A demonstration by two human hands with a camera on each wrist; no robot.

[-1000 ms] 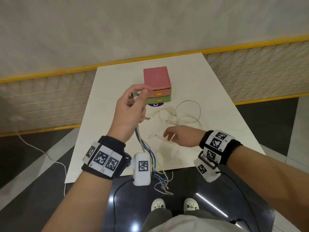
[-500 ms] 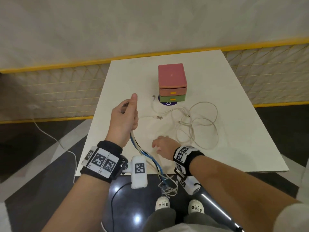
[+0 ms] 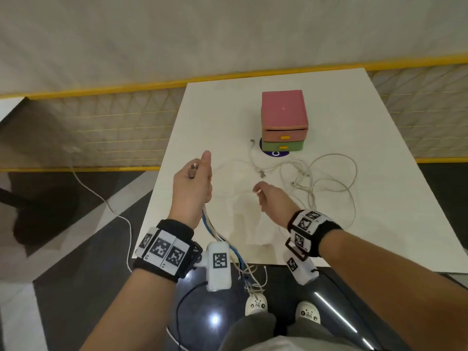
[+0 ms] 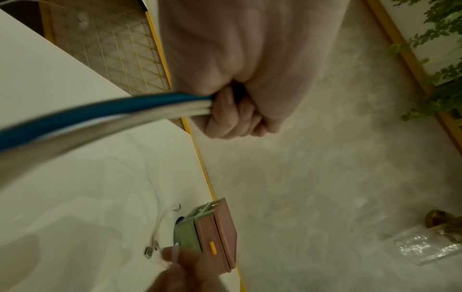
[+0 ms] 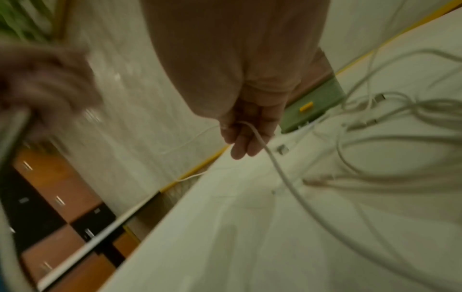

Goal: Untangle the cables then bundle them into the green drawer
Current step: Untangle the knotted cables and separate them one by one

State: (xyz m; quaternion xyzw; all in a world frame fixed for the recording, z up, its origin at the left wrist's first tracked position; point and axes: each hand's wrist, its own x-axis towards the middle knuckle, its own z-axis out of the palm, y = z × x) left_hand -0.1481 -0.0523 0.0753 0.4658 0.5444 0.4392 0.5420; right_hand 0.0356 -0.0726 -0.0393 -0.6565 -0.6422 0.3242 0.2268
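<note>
White charging cables (image 3: 326, 183) lie in a loose tangle on the white tabletop (image 3: 379, 198), right of centre in our head view, their loops reaching toward the lower right edge. Just above that tangle stands the small stack of plastic drawers (image 3: 284, 120): a pink top, a pink drawer with a yellow pull, and at the bottom the green drawer (image 3: 282, 146), which looks closed.

Our left hand (image 3: 193, 188), left of centre, is fisted with the thumb up around a bundle of blue and white cables (image 3: 215, 231). From the left wrist view we see the fingers (image 4: 230, 118) curled tight over those strands (image 4: 105, 110), which trail down past the near table edge toward the dark floor.

Our right hand (image 3: 272, 198) hovers mid-frame over the table. In the right wrist view its fingers (image 5: 246, 136) are curled round a single thin white cable (image 5: 280, 170), which runs from the fingers toward the tangle at the right. A loose silver USB plug (image 3: 262, 174) rests on the table between the two hands and the drawers.
</note>
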